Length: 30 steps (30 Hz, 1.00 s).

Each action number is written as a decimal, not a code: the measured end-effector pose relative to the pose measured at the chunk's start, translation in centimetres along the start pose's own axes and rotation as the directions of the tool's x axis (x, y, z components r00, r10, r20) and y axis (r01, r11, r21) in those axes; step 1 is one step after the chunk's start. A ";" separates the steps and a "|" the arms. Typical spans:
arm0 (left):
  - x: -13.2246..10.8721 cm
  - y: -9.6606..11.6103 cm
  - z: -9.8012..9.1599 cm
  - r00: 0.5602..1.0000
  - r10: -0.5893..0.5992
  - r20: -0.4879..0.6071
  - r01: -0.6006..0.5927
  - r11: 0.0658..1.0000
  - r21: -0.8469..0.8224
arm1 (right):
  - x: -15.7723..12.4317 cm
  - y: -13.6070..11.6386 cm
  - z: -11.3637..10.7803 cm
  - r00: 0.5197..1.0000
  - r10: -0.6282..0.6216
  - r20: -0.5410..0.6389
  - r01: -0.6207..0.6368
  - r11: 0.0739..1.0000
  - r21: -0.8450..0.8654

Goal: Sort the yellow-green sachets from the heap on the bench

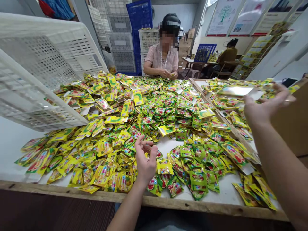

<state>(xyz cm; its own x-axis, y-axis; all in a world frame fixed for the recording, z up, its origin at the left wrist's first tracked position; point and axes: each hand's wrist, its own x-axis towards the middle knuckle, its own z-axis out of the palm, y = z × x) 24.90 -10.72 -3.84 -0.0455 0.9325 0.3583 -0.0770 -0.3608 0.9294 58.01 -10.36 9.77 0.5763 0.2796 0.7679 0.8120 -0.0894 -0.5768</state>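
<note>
My left hand is loosely open and empty, over near-centre sachets. At right, a shiny packet lies lengthwise left-to-right, one end towards my right hand, fingers parted; I can't tell whether it's held.

Head-height view — faces forward, down across table — close range.

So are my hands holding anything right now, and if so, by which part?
Your left hand appears to hold nothing. Your right hand is blurred beside a shiny flat packet; whether it grips that, and where, cannot be told.
</note>
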 end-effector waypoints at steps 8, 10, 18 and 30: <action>-0.6 0.4 0.0 0.988 0.114 -0.101 -0.113 0.993 0.016 | -11.6 -4.2 8.5 0.525 -0.284 0.802 0.417 0.908 0.048; -1.5 0.6 -0.7 0.979 0.194 -0.058 -0.187 0.977 0.100 | -13.7 -4.9 10.8 0.455 -0.247 0.856 0.455 0.891 0.015; 0.9 1.1 -4.7 0.970 0.241 -0.004 -0.202 0.821 0.535 | -14.3 -5.5 11.4 0.356 -0.148 0.923 0.547 0.833 -0.077; 11.1 -2.2 -7.3 0.978 -0.185 0.097 -0.040 0.290 0.956 | -15.6 -3.6 8.1 0.401 -0.231 0.887 0.429 0.903 0.041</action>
<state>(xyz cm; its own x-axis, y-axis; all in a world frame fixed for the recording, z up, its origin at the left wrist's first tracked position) 17.31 0.34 -2.58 0.0663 0.9801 0.1871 0.9317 -0.1280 0.3400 45.35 -6.68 -2.44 -0.0385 0.9802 0.1940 0.9761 0.0785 -0.2029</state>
